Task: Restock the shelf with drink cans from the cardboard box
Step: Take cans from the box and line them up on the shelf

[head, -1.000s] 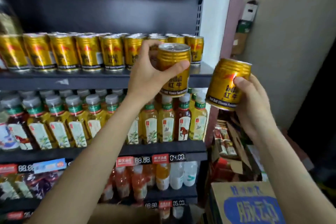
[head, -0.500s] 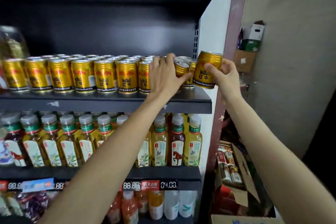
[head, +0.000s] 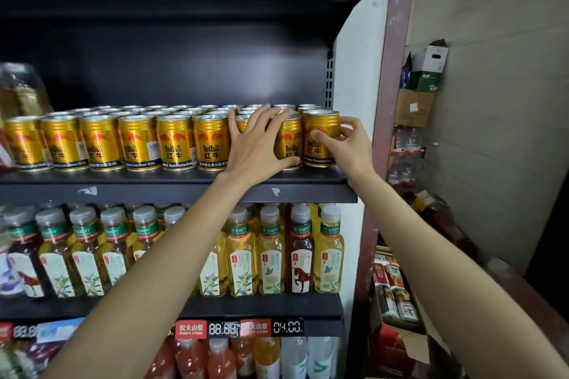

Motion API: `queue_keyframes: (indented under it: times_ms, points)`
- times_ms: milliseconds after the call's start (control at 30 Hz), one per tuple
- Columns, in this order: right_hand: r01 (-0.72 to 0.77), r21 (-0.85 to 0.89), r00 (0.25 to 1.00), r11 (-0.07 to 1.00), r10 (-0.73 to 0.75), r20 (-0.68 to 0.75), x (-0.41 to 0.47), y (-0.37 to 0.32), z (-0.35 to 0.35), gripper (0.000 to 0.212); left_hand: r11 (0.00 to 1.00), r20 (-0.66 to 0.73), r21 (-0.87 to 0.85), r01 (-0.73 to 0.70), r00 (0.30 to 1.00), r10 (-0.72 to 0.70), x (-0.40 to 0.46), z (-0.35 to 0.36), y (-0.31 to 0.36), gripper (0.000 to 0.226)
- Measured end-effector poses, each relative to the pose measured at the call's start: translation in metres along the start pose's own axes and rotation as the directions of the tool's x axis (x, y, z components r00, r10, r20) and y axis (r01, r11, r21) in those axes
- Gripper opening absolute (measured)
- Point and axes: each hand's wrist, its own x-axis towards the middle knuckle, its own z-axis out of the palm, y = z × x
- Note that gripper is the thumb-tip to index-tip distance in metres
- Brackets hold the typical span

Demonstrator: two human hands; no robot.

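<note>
Several gold drink cans [head: 135,141] stand in rows on the black shelf [head: 172,186]. At the row's right end, my left hand [head: 258,144] wraps around a gold can [head: 291,140] that stands on the shelf, thumb at its base. Beside it my right hand [head: 348,148] grips the rightmost gold can [head: 320,137], thumb on its front, and that can rests on the shelf too. The cardboard box of cans is out of view.
Tea bottles [head: 271,255] fill the shelf below, with juice bottles [head: 215,360] under those. A white side panel [head: 357,77] and a brown post [head: 391,71] bound the shelf on the right. Opened cartons [head: 397,301] sit on the floor at right.
Both hands carried their cans up from chest height and set them down at the right end of the can row. The camera tilted upward, and the floor box left the view.
</note>
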Motion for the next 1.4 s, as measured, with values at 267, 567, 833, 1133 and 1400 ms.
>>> queue_keyframes:
  times_ms: [267, 567, 833, 1133, 1400]
  points:
    - [0.052, -0.135, 0.944, 0.989, -0.004, 0.331, 0.000, -0.010, -0.015, 0.077, 0.999, -0.012, 0.023, -0.037, 0.999, 0.037, -0.001, 0.000, -0.003, 0.087]
    - [0.176, -0.276, 0.916, 0.945, -0.055, 0.397, 0.014, 0.000, -0.011, 0.094, 0.996, 0.018, -0.017, -0.082, 0.996, 0.083, -0.006, -0.002, -0.010, 0.097]
    - [0.134, -0.320, 0.937, 0.938, -0.014, 0.350, 0.021, 0.007, -0.015, 0.091, 0.988, 0.073, 0.063, -0.138, 0.988, 0.133, 0.001, -0.014, -0.023, 0.093]
    - [0.122, -0.344, 0.941, 0.931, 0.002, 0.337, 0.017, 0.001, -0.011, 0.100, 0.982, 0.134, 0.082, -0.171, 0.978, 0.159, 0.002, -0.014, -0.022, 0.097]
    - [0.229, -0.358, 0.960, 0.905, -0.150, 0.235, 0.000, 0.010, -0.013, 0.119, 0.997, -0.020, 0.029, -0.073, 0.997, 0.074, -0.009, -0.017, -0.022, 0.076]
